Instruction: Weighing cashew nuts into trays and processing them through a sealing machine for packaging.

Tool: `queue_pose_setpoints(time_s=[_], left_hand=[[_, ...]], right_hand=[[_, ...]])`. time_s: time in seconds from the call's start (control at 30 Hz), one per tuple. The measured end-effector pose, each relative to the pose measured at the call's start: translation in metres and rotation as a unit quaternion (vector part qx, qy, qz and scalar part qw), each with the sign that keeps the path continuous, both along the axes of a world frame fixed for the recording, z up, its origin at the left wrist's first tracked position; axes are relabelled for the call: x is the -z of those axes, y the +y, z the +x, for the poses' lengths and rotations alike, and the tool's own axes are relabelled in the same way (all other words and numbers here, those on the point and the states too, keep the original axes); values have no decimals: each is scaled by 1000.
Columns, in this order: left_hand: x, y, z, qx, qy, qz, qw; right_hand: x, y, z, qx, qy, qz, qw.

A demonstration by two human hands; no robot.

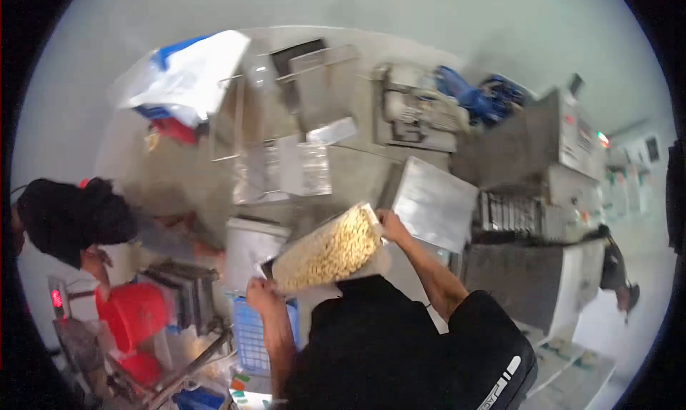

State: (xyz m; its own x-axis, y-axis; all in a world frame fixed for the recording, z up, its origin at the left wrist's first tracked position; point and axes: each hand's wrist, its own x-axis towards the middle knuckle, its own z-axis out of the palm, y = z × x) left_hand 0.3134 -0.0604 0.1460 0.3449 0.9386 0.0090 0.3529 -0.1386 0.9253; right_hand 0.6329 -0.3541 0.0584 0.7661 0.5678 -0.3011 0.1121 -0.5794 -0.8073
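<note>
Tilted in front of my body is a long shallow tray (pixel 368 211) of pale yellow, nut-like pieces (pixel 332 249). The pieces are heaped toward its right end and thin out toward the left. My left hand (pixel 263 295) is closed on its lower left end, while my right hand (pixel 391 225) grips the upper right end. Blur hides the exact finger placement. Just beyond my left hand lies a flat metal sheet or tray (pixel 246 249). A bright metal lid or table top (pixel 436 203) is beside my right hand. Below the left hand stands a blue plastic crate (pixel 251 331).
A co-worker in dark clothing (pixel 71 220) is at the left, near a red bucket (pixel 132 313) and stacked trays (pixel 182 295). Silvery bags (pixel 282 170) lie ahead. Metal machines (pixel 514 135) line the right, where another person (pixel 613 267) stands farther off.
</note>
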Motion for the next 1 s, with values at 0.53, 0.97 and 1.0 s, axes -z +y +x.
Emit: queue_pose_setpoints(time_s=[0.53,0.97,1.0], left_hand=[[-33,-429,319,339,-297,-321,833],[-11,-439,348,159,-228,-263,924],[-18,-446,351,115,-206,-277,931]], right_hand=[[-115,-476,11,466,-199,169,845],[-106,-455,72,208,-246,43,946],[-115,-467,85,218,-319,99,917]])
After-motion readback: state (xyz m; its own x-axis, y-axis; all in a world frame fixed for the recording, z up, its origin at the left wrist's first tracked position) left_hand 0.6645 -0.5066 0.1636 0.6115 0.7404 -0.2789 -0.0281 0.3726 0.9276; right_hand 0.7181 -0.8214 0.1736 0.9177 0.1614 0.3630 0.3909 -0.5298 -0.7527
